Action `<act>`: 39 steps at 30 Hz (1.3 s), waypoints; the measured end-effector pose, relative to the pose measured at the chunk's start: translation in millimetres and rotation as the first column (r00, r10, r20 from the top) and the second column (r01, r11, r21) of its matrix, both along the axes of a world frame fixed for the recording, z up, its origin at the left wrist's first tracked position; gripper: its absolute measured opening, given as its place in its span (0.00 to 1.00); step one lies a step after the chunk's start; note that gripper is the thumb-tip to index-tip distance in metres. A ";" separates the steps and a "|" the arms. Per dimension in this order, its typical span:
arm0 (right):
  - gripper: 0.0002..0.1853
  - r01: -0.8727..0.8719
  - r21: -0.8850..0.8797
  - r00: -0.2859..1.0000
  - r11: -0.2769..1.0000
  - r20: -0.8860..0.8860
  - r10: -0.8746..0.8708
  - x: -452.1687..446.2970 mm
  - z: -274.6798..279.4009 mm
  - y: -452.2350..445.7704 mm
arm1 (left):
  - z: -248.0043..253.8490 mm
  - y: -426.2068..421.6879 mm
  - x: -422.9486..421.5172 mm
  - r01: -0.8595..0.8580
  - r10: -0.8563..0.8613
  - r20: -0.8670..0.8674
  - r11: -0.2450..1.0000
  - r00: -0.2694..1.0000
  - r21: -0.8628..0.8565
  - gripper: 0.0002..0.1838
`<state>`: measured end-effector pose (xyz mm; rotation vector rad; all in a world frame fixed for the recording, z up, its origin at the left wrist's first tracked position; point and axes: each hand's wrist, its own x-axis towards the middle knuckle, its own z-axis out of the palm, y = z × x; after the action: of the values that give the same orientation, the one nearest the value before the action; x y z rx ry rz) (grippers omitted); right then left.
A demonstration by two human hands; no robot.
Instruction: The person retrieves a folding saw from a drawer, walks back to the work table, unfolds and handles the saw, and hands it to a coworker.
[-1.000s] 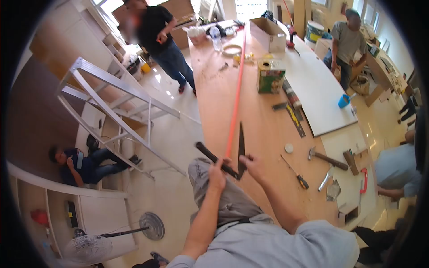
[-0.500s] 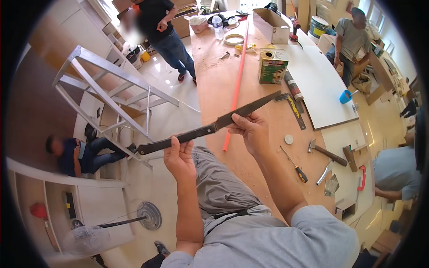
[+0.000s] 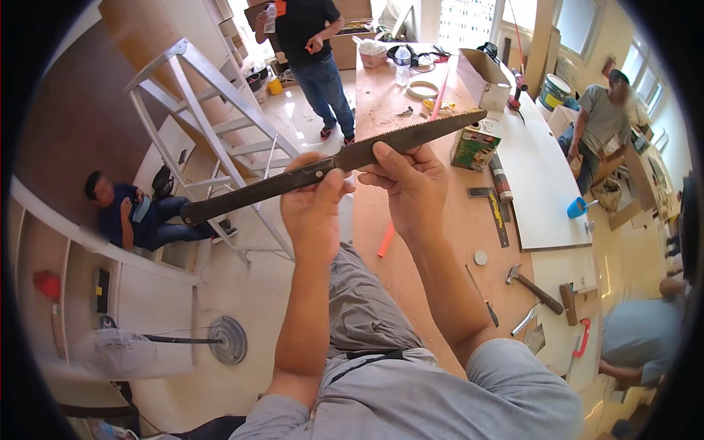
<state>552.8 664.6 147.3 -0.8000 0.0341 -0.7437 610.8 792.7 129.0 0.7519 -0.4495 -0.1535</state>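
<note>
1. Fingers of my left hand (image 3: 314, 209) were clamped on the dark handle of the saw (image 3: 353, 155), close to the place where handle and blade join.
2. Right hand (image 3: 414, 191) of mine pinched the blade: its thumb lay flat on the near face, and the other fingers were bent, partly hidden behind the metal.
3. This saw I held in front of me, above the edge of the table (image 3: 433, 293). It was tilted, with the handle end low on the left and the blade tip high on the right. The teeth were on the upper edge.
4. Behind the blade tip stood a green tin (image 3: 475, 152) on the table, and just beside it was a tube (image 3: 501, 180), with a metal square (image 3: 499, 220) near.
5. A red strip (image 3: 386, 240) lay along the table, and my right hand covered a part of it.
6. More to the right I had a hammer (image 3: 539, 290) and a red-handled tool (image 3: 582, 339), well apart from my hands.
7. On the left there stood a ladder (image 3: 196, 110), and beyond the table was a person in a black shirt (image 3: 312, 48).
</note>
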 end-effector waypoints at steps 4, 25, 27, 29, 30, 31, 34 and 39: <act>0.10 -0.023 -0.017 0.998 1.000 0.053 0.024 -0.7 18.4 12.1 | 15.7 -6.0 1.4 0.004 -0.002 0.041 0.998 0.999 -0.063 0.23; 0.13 -0.022 -0.111 0.999 0.994 -0.047 0.016 -13.3 16.8 7.6 | 23.8 -14.2 -6.2 -0.061 0.064 0.018 0.992 0.998 -0.109 0.24; 0.13 -0.035 -0.110 0.998 0.993 -0.050 0.030 -14.5 17.6 6.6 | 26.3 -16.1 -8.8 -0.050 0.051 0.003 0.992 0.999 -0.115 0.23; 0.13 -0.063 -0.143 0.996 0.988 -0.072 0.053 -14.4 15.7 4.8 | 27.3 -17.1 -9.6 -0.042 0.041 -0.014 0.992 0.999 -0.122 0.23; 0.13 -0.061 -0.144 0.996 0.988 -0.068 0.051 -15.2 16.8 3.9 | 26.7 -16.8 -8.1 -0.035 0.033 -0.020 0.991 0.999 -0.126 0.22; 0.14 -0.044 -0.166 0.997 0.985 -0.076 0.032 -16.2 18.1 2.6 | 26.7 -16.7 -7.0 -0.028 0.025 -0.025 0.991 0.999 -0.129 0.22; 0.15 -0.003 -0.167 0.998 0.986 -0.058 -0.006 -19.8 20.4 -7.9 | 29.2 -13.9 -4.4 -0.039 0.033 -0.047 0.991 0.998 -0.126 0.21; 0.11 0.104 -0.234 0.993 0.967 -0.032 -0.114 -26.2 31.6 -31.4 | 37.2 -0.7 4.5 -0.109 0.107 -0.021 0.984 0.994 -0.140 0.18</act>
<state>526.6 633.2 178.9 -1.0448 0.0321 -0.8435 615.3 792.0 166.2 0.6347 -0.4016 -0.0250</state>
